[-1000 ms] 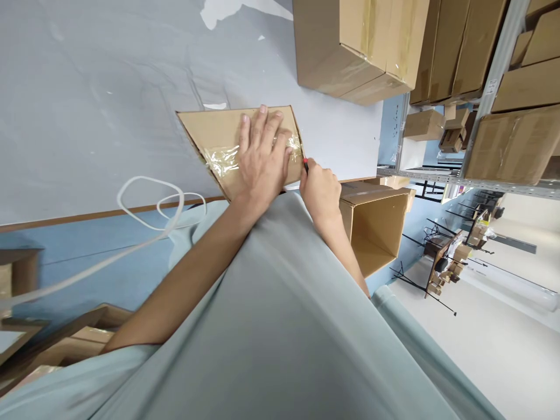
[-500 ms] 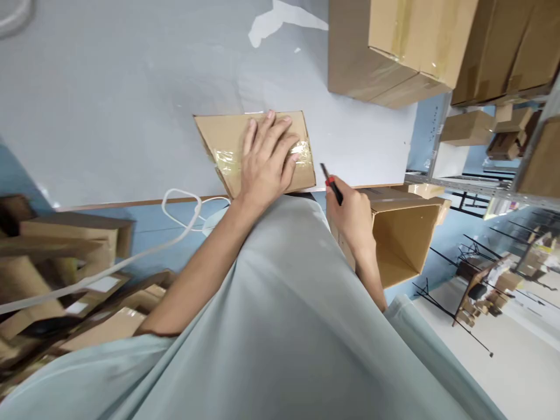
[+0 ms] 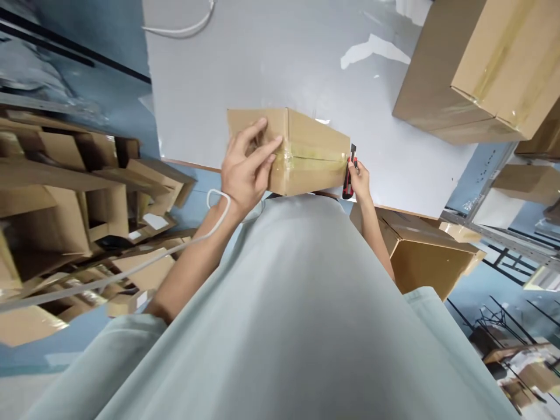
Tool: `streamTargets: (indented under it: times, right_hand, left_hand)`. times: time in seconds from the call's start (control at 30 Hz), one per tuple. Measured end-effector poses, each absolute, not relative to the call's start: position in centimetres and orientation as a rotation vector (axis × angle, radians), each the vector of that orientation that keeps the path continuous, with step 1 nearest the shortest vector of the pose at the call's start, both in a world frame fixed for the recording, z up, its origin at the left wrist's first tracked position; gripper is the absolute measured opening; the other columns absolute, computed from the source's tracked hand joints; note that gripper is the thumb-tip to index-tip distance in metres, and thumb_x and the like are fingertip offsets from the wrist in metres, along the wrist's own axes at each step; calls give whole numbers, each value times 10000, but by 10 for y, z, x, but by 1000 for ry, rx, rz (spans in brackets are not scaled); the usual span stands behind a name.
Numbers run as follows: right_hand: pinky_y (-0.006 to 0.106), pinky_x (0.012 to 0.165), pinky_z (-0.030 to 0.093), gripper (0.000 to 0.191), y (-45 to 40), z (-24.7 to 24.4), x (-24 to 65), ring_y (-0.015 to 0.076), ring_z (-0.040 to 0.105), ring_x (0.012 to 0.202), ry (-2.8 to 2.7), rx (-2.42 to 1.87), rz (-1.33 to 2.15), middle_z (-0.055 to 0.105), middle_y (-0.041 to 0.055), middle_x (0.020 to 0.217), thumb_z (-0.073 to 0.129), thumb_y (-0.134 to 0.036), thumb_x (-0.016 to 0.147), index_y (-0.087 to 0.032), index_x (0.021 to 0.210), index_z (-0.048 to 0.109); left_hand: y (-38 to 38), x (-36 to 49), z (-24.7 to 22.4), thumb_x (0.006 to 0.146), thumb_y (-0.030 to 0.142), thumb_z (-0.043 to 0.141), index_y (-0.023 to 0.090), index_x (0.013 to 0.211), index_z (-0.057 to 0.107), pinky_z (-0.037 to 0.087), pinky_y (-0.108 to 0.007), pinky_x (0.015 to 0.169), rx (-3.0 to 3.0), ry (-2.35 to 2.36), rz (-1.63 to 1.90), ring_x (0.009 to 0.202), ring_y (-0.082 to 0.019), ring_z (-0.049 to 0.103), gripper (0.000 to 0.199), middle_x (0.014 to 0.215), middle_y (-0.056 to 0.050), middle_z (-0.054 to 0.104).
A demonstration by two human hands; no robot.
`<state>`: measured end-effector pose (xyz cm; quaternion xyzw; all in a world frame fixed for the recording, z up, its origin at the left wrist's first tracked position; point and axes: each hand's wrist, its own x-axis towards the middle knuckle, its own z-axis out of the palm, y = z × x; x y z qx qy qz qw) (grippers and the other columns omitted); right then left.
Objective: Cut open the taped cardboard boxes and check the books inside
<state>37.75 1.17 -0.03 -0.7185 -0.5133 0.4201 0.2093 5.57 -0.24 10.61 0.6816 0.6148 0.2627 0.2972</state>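
A small brown cardboard box (image 3: 317, 153) with clear tape along its seam rests near the front edge of the grey-white table (image 3: 271, 64). My left hand (image 3: 249, 166) lies against the box's left face, fingers spread, not wrapped round it. In my right hand (image 3: 359, 179), at the box's right end, is a red and black utility knife (image 3: 348, 182), held between thumb and fingers with its blade pointing away from me.
A large taped box (image 3: 472, 70) stands on the table at the right. Below the table edge is an open box (image 3: 429, 256). Many cartons (image 3: 56, 216) are piled at the left. A white cable (image 3: 192, 240) crosses my left forearm.
The box has been turned, so a long taped side now shows. My left hand has shifted from its top to its left face. The knife has come up beside its right end.
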Motion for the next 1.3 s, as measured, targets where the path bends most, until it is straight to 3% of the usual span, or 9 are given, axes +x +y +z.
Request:
streamTargets:
  times: [0.07, 0.2, 0.3, 0.4, 0.53, 0.67, 0.9, 1.13, 1.3]
  right_hand:
    - [245, 859, 550, 346, 11, 16, 371, 164, 707, 926, -1482, -1992, 1100, 830, 110, 1114, 454, -376, 1175, -152, 1192, 717]
    - [292, 830, 524, 421, 1, 59, 380, 214, 691, 882, -1541, -2106, 885, 822, 111, 1057, 450, -467, 1173, -166, 1213, 743]
    - [325, 857, 524, 431, -9, 87, 391, 253, 716, 919, -1599, -2217, 718, 835, 124, 1084, 442, -482, 1169, -198, 1259, 753]
    - [364, 904, 542, 423, -14, 104, 392, 295, 749, 990, -1684, -2301, 651, 852, 141, 1139, 427, -433, 1165, -220, 1290, 771]
    - [402, 996, 579, 471, -11, 124, 376, 319, 771, 1156, -1794, -2329, 523, 806, 191, 1390, 435, -359, 1156, -198, 1469, 748]
    - [356, 1016, 591, 490, 0, 150, 335, 283, 761, 1268, -2131, -2208, 578, 764, 124, 1501, 413, -372, 1209, -279, 1592, 705]
    - [308, 952, 587, 517, 31, 165, 263, 253, 754, 1270, -2849, -1984, 710, 741, 49, 1557, 425, -261, 1226, -393, 1689, 614]
    - [322, 966, 598, 545, 40, 168, 253, 253, 750, 1302, -2999, -1982, 685, 721, 37, 1590, 427, -188, 1206, -381, 1687, 596]
    - [339, 975, 605, 530, 41, 175, 238, 262, 754, 1282, -3084, -2014, 628, 715, 89, 1574, 425, -152, 1199, -347, 1661, 596]
  left_hand:
    - [-8, 44, 107, 1145, 796, 234, 265, 1545, 682, 490, -632, 1298, 1765, 1736, 691, 1588, -343, 554, 802, 1699, -65, 612]
    - [-7, 39, 90, 1156, 784, 209, 263, 1616, 648, 485, -564, 1307, 1697, 1749, 774, 1539, -315, 596, 823, 1575, -77, 680]
    - [0, 47, 62, 1166, 762, 330, 272, 1554, 720, 520, -500, 1291, 1593, 1621, 886, 1457, -304, 662, 736, 1507, -93, 729]
    - [6, 56, 32, 1155, 657, 468, 223, 1445, 782, 612, -474, 1175, 1473, 1496, 900, 1374, -320, 719, 609, 1455, -137, 757]
    - [7, 57, 10, 1051, 465, 662, 240, 1514, 732, 654, -459, 1127, 1383, 1407, 906, 1267, -296, 769, 520, 1485, -129, 735]
    - [9, 50, 11, 940, 366, 784, 276, 1622, 647, 654, -453, 1124, 1421, 1335, 885, 1287, -300, 762, 702, 1537, -114, 703]
    - [9, 49, 10, 963, 300, 733, 280, 1590, 675, 641, -468, 1130, 1528, 1246, 880, 1436, -333, 674, 630, 1645, -119, 629]
    - [9, 49, 2, 980, 333, 727, 304, 1589, 675, 638, -468, 1131, 1515, 1234, 880, 1489, -339, 633, 612, 1652, -106, 615]
    - [11, 48, 0, 1012, 405, 717, 300, 1597, 672, 632, -479, 1146, 1510, 1241, 863, 1487, -347, 630, 596, 1658, -113, 606]
